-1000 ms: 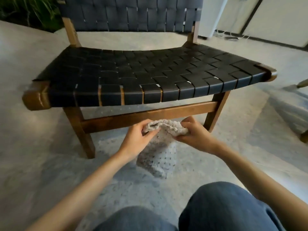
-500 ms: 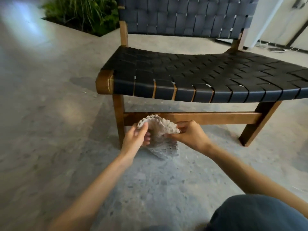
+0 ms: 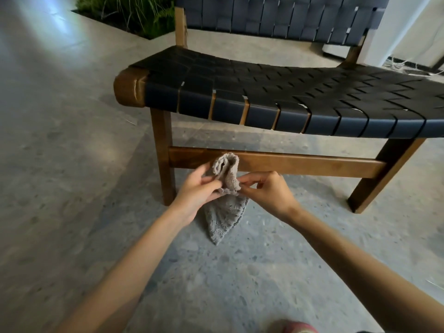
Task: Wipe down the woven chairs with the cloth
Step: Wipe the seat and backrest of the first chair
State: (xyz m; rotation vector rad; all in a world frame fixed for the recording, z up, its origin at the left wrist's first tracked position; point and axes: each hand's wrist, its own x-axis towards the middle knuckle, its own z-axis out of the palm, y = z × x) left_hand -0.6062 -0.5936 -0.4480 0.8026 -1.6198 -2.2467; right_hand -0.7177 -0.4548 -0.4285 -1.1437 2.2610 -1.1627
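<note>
Cloth (image 3: 226, 179) is folding narrower than before | left hand (image 3: 195, 193), right hand (image 3: 269, 193) are pinching it | woven chair (image 3: 288, 92) at 12 o'clock (seemingly unwiped)

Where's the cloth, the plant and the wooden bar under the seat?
cloth (image 3: 223, 212), head view, on its hanging lower part.
plant (image 3: 141, 13), head view, on its green leaves, top left.
wooden bar (image 3: 300, 164), head view, on its front face, about mid-length.
</note>
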